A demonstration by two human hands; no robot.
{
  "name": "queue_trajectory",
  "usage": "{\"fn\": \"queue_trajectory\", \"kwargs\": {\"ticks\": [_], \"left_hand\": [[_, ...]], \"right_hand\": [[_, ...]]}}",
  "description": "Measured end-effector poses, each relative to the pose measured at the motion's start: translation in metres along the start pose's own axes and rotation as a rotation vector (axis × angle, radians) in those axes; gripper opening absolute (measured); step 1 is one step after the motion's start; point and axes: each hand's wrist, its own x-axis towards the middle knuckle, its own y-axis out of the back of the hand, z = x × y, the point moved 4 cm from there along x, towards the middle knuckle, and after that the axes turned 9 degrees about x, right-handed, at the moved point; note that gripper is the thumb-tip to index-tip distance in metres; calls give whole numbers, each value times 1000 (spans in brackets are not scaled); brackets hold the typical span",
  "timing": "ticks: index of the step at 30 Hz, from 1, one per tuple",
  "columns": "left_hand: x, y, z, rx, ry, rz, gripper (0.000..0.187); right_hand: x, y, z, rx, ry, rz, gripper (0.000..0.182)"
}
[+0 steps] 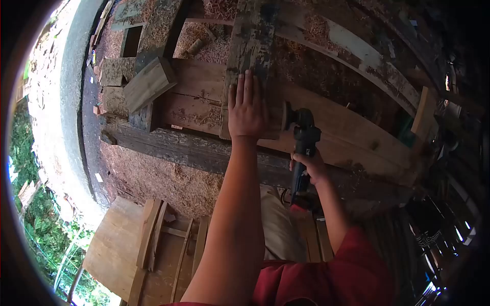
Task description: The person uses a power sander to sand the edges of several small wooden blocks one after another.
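Observation:
My left hand (pixel 248 111) lies flat on a weathered wooden plank (pixel 252 46), fingers stretched out and pointing away from me. The plank runs lengthwise across the bench, its near end beside my wrist. To the right, my right hand (pixel 312 166) is wrapped round the body of a black angle grinder (pixel 304 136). The grinder's head points away from me and to the left, and its round disc (pixel 286 116) stands on edge close to the plank's right side. Under the plank lie wide reddish boards (pixel 326 117).
A short wood block (pixel 149 84) rests tilted on the bench at the left. A dark beam (pixel 189 148) forms the bench's near edge. Wood shavings (pixel 153 171) cover the ground. Plywood (pixel 115 245) and wood strips (pixel 148 234) lie at the lower left.

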Motion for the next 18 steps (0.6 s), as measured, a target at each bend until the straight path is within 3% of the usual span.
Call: {"fn": "queue_trajectory", "kwargs": {"ticks": [18], "left_hand": [[1,0,-1,5,3,4,68]], "right_hand": [[-40,8,49,73,-135,61,28]]}}
